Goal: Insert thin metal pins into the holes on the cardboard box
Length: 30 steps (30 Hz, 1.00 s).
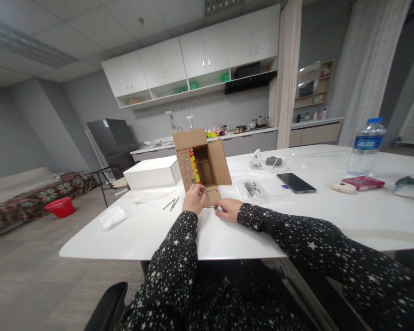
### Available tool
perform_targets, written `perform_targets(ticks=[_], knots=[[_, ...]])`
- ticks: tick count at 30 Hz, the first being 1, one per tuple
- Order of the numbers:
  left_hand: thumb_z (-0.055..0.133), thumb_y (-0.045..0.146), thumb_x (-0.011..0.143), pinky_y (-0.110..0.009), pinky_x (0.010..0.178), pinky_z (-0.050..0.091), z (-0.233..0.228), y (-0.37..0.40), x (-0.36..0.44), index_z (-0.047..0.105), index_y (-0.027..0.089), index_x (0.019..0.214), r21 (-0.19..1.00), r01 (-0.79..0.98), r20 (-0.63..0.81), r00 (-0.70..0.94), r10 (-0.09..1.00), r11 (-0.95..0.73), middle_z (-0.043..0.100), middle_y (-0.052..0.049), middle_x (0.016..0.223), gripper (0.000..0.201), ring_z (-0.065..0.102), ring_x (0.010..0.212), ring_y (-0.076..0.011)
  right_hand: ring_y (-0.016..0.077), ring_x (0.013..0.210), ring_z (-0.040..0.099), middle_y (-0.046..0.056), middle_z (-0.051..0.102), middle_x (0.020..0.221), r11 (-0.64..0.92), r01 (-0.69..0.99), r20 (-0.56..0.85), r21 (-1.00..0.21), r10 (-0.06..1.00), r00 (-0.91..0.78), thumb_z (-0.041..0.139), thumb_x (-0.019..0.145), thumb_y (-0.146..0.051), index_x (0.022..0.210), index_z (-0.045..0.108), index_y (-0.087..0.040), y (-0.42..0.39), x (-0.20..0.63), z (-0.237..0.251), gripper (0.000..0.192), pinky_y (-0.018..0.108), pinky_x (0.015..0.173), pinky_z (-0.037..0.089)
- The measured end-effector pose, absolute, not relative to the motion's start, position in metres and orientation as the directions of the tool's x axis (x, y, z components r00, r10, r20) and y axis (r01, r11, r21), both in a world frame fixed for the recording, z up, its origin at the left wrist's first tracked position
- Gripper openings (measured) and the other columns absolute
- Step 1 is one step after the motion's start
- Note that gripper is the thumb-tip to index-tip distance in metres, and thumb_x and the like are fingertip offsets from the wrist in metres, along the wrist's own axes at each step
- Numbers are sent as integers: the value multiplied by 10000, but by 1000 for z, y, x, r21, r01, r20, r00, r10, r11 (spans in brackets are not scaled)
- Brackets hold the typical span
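A small brown cardboard box [207, 161] lies on its side on the white table [248, 230], its opening facing me and its flaps spread. My left hand [194, 198] pinches the box's lower flap near its left corner. My right hand [228, 209] rests on the table against the same flap's right edge, fingers curled; whether it holds something small I cannot tell. Both arms wear dark star-print sleeves.
A white box [152, 173], metal rods [171, 203], crumpled tissue [112, 216], a clear bag of parts [254, 189], a phone [296, 182], a water bottle [366, 146] and a red packet [364, 183] lie on the table. Kitchen counter behind; red basin [60, 207] on the floor at left.
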State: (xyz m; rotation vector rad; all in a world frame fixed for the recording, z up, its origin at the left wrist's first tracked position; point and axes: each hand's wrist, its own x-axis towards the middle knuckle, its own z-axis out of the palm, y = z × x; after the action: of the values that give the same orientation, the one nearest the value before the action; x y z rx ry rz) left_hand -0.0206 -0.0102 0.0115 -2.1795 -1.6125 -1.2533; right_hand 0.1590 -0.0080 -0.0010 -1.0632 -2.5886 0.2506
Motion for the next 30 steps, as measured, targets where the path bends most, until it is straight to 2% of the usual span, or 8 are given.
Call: perform_targets(ticks=[8, 15, 25, 30], knots=[[494, 147, 784, -277, 777, 462, 8, -7, -20, 567, 178, 869, 262, 857, 711, 139, 689, -443, 559, -36, 876, 116, 556, 762, -127, 154, 677, 547, 32, 627, 723, 706, 650, 247, -279, 707, -662, 526, 791, -293, 1001, 637, -169, -8, 159, -1, 268, 245, 620, 349], [499, 235, 836, -285, 797, 469, 6, -6, -16, 606, 200, 911, 183, 891, 644, 211, 736, -415, 614, -33, 897, 135, 594, 797, -137, 161, 684, 555, 35, 631, 720, 708, 648, 237, -281, 705, -668, 523, 782, -289, 1015, 641, -165, -7, 158, -1, 288, 247, 622, 355], [453, 259, 866, -284, 781, 444, 11, -10, -14, 590, 206, 949, 126, 961, 588, 128, 799, -247, 667, -45, 931, 168, 620, 825, -157, 149, 656, 536, 27, 616, 704, 705, 643, 239, -298, 707, -665, 524, 786, -286, 1011, 636, -173, -9, 159, 0, 275, 239, 609, 348], [428, 291, 877, -301, 762, 428, 10, -9, -14, 566, 216, 954, 80, 984, 568, 85, 819, -158, 677, -46, 867, 175, 626, 820, -184, 144, 655, 525, 26, 606, 706, 708, 644, 240, -290, 706, -667, 531, 786, -282, 1002, 636, -173, -8, 158, -1, 264, 237, 606, 338]])
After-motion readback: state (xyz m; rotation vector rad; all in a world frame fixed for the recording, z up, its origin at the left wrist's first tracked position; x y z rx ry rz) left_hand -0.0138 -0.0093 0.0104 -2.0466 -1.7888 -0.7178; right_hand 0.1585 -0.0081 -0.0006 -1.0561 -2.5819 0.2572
